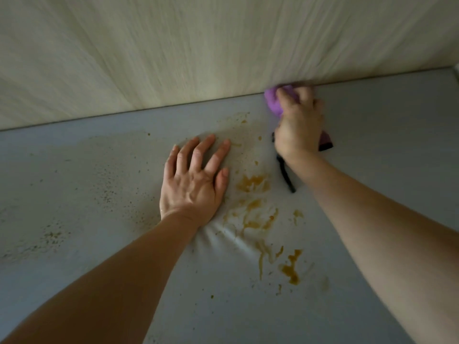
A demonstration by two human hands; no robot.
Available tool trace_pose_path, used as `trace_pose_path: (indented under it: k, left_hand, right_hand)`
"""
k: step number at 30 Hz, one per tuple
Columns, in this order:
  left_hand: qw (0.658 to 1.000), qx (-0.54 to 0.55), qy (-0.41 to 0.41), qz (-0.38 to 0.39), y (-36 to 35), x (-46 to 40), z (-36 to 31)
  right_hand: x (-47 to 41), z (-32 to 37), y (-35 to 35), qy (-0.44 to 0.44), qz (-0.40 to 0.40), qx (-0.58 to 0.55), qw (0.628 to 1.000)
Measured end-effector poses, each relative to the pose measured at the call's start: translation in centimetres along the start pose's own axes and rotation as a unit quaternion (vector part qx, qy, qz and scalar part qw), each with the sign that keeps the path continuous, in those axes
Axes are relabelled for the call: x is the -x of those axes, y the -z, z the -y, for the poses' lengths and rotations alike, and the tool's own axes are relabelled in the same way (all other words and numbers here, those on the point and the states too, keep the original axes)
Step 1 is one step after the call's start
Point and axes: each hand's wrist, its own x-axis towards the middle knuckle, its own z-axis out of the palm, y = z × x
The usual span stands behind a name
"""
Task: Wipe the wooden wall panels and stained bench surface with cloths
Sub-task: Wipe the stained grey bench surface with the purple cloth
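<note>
1. Right hand [299, 122] grips a bunched purple cloth [275, 101], fingers curled round it. Cloth sits at the seam where the wall panel [173, 50] meets the bench [385, 135], touching the panel's bottom edge. Slight blur there.
2. Left hand [196, 180] lies flat on the bench, fingers spread and straight, holding nothing. Padding dimples and creases under its heel; judged to be bracing.
3. A dark strap [285, 175] hangs below the right wrist, just above the bench. What it belongs to, cannot tell.
4. Bench not yet cleaned: orange-brown stains [253, 182] lie between the two arms, a further patch nearer the camera, and fine dark specks [106, 194] scatter to the left of the left hand.
5. Wall panel looks pale and unmarked; whether it has all been wiped cannot be told.
6. Judgement: panel work at its lowest edge, bench stains wholly left. Task roughly mid-way at best.
7. Only one cloth in view.
</note>
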Motion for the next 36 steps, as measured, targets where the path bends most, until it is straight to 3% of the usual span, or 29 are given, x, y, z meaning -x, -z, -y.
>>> trace_pose_path:
  k: [4, 7, 10, 13, 15, 17, 19, 21, 24, 27, 30, 32, 34, 36]
  left_hand:
    - [1.0, 0.0, 0.001, -0.008, -0.1, -0.1, -0.1]
    - [1.0, -0.003, -0.004, -0.015, 0.0, 0.0, 0.0]
    - [1.0, 0.001, -0.002, -0.016, 0.0, 0.0, 0.0]
    - [1.0, 0.004, -0.001, -0.022, -0.2, 0.1, 0.1]
    - [1.0, 0.006, -0.004, -0.025, -0.2, 0.1, 0.0]
    - [1.0, 0.001, -0.003, -0.025, -0.2, 0.0, 0.0]
    - [1.0, 0.002, -0.001, -0.019, -0.1, 0.0, 0.0]
    - [1.0, 0.0, -0.001, -0.018, -0.1, 0.0, 0.0]
    - [1.0, 0.006, 0.001, -0.014, -0.1, 0.0, 0.0]
    - [1.0, 0.008, 0.003, -0.015, -0.3, 0.1, 0.0]
    - [1.0, 0.007, 0.002, -0.015, -0.2, 0.0, 0.0]
    - [1.0, 0.004, 0.002, -0.009, -0.1, 0.0, 0.0]
    - [1.0, 0.005, 0.001, -0.003, -0.1, 0.1, 0.0]
    - [1.0, 0.009, 0.006, 0.005, 0.0, 0.1, 0.0]
  right_hand:
    - [2.0, 4.7, -1.3, 0.158, 0.018, -0.072, 0.985]
    - [1.0, 1.9, -0.6, 0.227, 0.037, -0.087, 0.969]
    - [-0.2, -2.1, -0.1, 0.149, 0.002, -0.097, 0.984]
    - [0.4, -0.6, -1.1, 0.065, -0.024, -0.07, 0.995]
    - [1.5, 1.9, -1.5, 0.1, -0.047, -0.086, 0.99]
    - [2.2, 3.3, -1.7, 0.159, -0.017, -0.112, 0.981]
    - [1.9, 2.5, -1.1, 0.218, 0.04, -0.123, 0.967]
    - [1.2, 0.4, -0.4, 0.246, 0.039, -0.132, 0.959]
    - [-0.3, -2.8, 0.3, 0.138, -0.007, -0.128, 0.982]
    - [-0.1, -0.9, -0.4, 0.029, -0.007, -0.101, 0.994]
    - [2.2, 4.3, -1.1, 0.151, -0.006, -0.163, 0.975]
    - [2.4, 5.3, -1.2, 0.217, 0.059, -0.181, 0.957]
    - [1.2, 3.7, -0.4, 0.229, 0.097, -0.173, 0.953]
    - [0.1, 0.4, 0.4, 0.185, 0.083, -0.155, 0.967]
